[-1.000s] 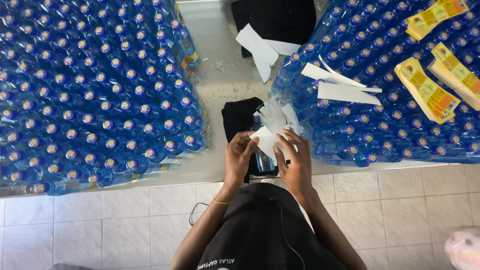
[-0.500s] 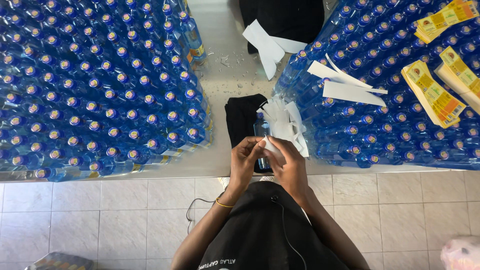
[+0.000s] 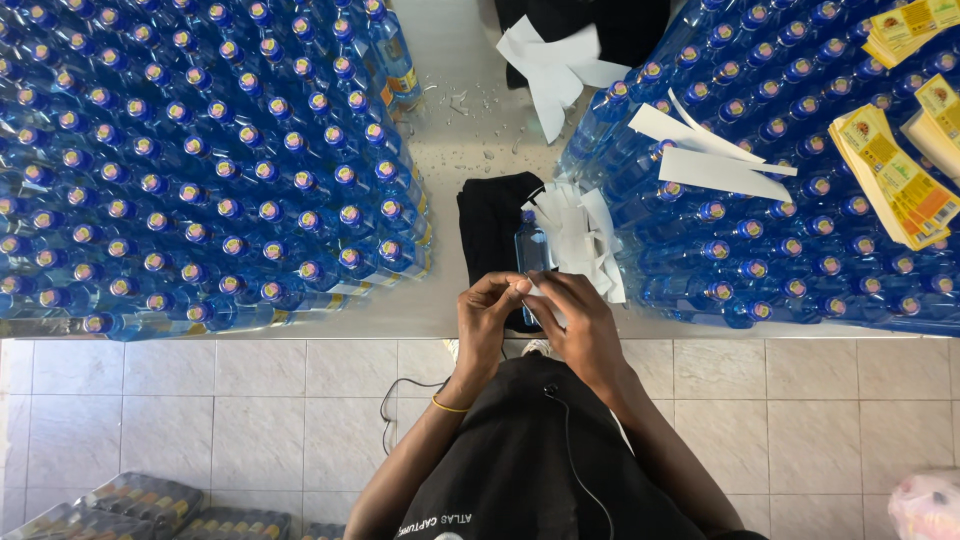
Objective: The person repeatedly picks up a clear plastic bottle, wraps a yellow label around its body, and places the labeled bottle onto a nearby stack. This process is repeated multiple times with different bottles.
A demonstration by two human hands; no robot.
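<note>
Both hands meet at the near edge of the table: the left hand (image 3: 487, 322) and the right hand (image 3: 578, 325) pinch a small white strip (image 3: 532, 288) between their fingertips, just in front of a clear blue bottle (image 3: 532, 248) that stands on a black cloth (image 3: 493, 225). A heap of white paper strips (image 3: 580, 235) lies just right of that bottle. Packed rows of blue-capped bottles (image 3: 200, 160) fill the table on the left, more bottles (image 3: 780, 200) on the right carry white sheets (image 3: 715, 160) and yellow labels (image 3: 895, 180).

Lower half of the clear bottle (image 3: 533, 250) behind both hands; pink bag (image 3: 925, 505) edge-cut.
</note>
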